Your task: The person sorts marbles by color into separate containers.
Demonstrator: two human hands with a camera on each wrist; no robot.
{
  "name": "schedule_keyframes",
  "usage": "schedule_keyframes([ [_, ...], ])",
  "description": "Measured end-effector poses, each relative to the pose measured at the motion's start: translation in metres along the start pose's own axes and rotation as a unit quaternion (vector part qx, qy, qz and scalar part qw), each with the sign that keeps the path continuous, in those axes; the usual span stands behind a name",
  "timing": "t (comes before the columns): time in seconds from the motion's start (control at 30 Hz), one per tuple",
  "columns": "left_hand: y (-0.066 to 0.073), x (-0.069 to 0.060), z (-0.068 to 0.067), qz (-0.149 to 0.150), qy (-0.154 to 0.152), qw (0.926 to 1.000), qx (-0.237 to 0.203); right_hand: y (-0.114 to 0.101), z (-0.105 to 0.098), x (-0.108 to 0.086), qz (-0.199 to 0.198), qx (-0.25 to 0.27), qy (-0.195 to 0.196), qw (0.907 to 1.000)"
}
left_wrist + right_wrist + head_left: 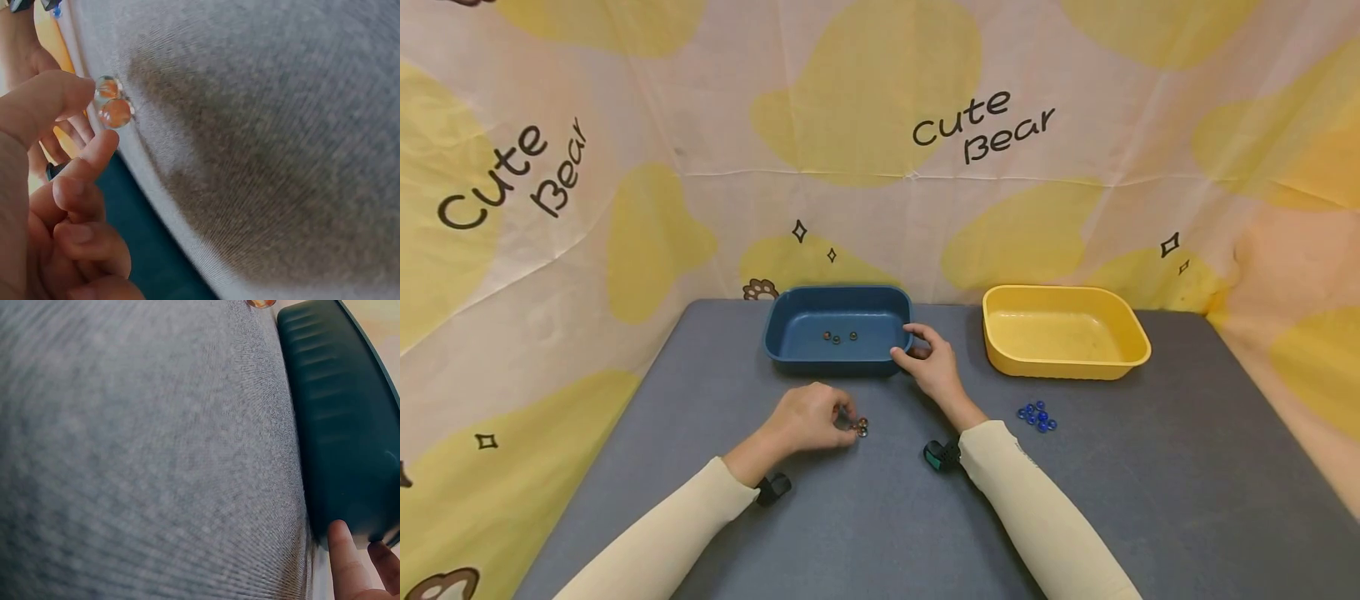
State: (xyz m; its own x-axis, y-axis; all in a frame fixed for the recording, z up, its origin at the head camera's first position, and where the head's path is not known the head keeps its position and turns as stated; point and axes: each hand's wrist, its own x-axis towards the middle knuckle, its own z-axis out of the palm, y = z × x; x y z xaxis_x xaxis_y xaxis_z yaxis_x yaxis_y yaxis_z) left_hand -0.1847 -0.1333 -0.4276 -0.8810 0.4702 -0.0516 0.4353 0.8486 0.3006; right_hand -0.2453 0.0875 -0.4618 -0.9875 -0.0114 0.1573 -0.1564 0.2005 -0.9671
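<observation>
My left hand [811,418] is low over the grey table beside a few orange-tinted glass marbles [862,427]. In the left wrist view, two marbles [115,114] sit by the tips of the thumb and index finger, which stand apart; the other fingers of the left hand [103,115] are bent. My right hand [936,367] touches the right end of the blue container [842,367], thumb at its front corner and a finger by the rim. The right wrist view shows two fingertips [339,532] against its outer wall. Several marbles [837,339] lie inside the blue container.
A yellow container [1060,369] stands at the back right of the table [1187,467]. Several blue marbles [1042,417] lie in a cluster in front of it. A patterned cloth [865,100] hangs behind the table.
</observation>
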Motion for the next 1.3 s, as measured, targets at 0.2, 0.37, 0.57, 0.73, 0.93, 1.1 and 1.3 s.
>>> schedule_keyframes([
  [0.2, 0.001, 0.001, 0.003, -0.004, -0.001, 1.0000, -0.007, -0.017, -0.002, -0.006, 0.003, 0.007, -0.007, 1.0000],
  [0.37, 0.001, 0.002, 0.006, -0.009, -0.003, 0.9999, -0.007, -0.038, -0.005, -0.015, 0.004, 0.001, -0.013, 0.9999],
  [0.57, 0.001, 0.003, 0.007, -0.012, -0.006, 0.9999, -0.003, -0.044, -0.004, -0.019, 0.002, -0.001, -0.010, 0.9999],
  [0.73, 0.001, 0.002, 0.007, -0.012, -0.005, 0.9999, -0.003, -0.044, -0.004, -0.018, 0.005, 0.004, -0.012, 0.9999],
  [0.93, 0.001, 0.002, 0.005, -0.009, 0.007, 0.9999, -0.007, -0.043, -0.004, -0.017, 0.003, 0.003, -0.011, 0.9999],
  [1.1, 0.000, 0.003, 0.000, -0.004, 0.019, 0.9998, -0.009, -0.041, -0.004, -0.017, 0.003, 0.002, -0.010, 0.9999],
  [1.3, 0.001, 0.005, -0.006, 0.001, 0.030, 0.9995, -0.004, -0.011, -0.001, -0.003, 0.007, -0.002, -0.007, 1.0000],
])
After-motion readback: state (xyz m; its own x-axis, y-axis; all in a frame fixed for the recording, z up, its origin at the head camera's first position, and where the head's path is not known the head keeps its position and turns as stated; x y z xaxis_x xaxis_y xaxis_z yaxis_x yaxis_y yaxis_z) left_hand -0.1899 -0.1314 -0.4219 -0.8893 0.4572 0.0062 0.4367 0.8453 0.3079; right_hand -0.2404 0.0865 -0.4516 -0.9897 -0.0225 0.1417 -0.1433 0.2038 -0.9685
